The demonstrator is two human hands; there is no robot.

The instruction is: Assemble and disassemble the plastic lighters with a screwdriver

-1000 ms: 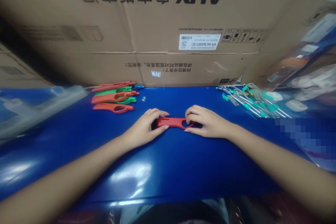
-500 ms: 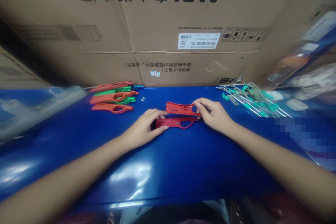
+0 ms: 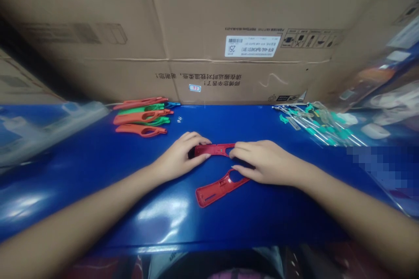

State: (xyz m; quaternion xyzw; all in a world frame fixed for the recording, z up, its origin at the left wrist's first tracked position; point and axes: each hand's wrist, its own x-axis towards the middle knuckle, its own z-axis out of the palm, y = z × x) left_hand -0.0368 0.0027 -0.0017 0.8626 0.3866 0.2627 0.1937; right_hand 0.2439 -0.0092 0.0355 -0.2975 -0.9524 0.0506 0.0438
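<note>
Two long red lighter shell halves, each with a finger loop, lie near the middle of the blue table. My left hand [image 3: 183, 155] pinches the left end of the far shell half [image 3: 216, 150], whose inner side faces up with a small greenish spot in it. Curled over that half's loop end are the fingers of my right hand [image 3: 262, 160], hiding its tip. The near shell half [image 3: 214, 190] rests tilted on the table, hollow side up, its right end by my right thumb. Whether the thumb touches it I cannot tell.
Several orange and green shells [image 3: 142, 117] are stacked at the back left, with tiny white bits [image 3: 180, 119] beside them. At the back right lies a pile of metal rods with teal parts [image 3: 316, 126]. A large cardboard box [image 3: 196, 43] stands along the back of the blue table [image 3: 157, 222].
My right hand has set the upper red shell half down closer to me, turned at an angle. It has moved onto the loop end of the other half, which my left hand still holds.
</note>
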